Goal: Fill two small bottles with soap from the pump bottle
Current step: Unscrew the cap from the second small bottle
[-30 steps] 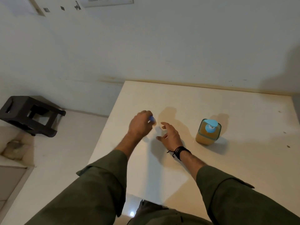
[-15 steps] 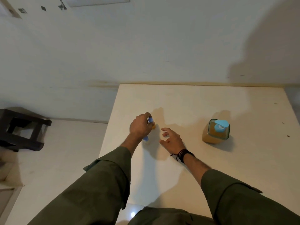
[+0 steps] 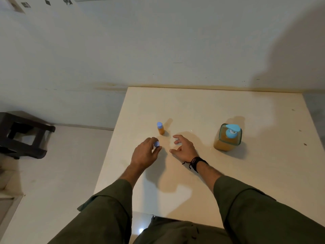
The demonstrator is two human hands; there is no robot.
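- Our left hand (image 3: 145, 154), at frame centre, pinches a second small bottle (image 3: 156, 144); its contents are hidden, perhaps filled.
- Our right hand (image 3: 184, 148) hovers beside it, fingers spread, holding nothing.
- Behind stands the capped small bottle (image 3: 160, 128), newly visible on the table (image 3: 263, 173) since half a second ago.
- Centre right sits the pump bottle (image 3: 227, 137); setting down the held bottle likely remains.

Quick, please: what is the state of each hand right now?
Left hand: fingers curled round a small bottle with a blue cap.
Right hand: open, holds nothing.
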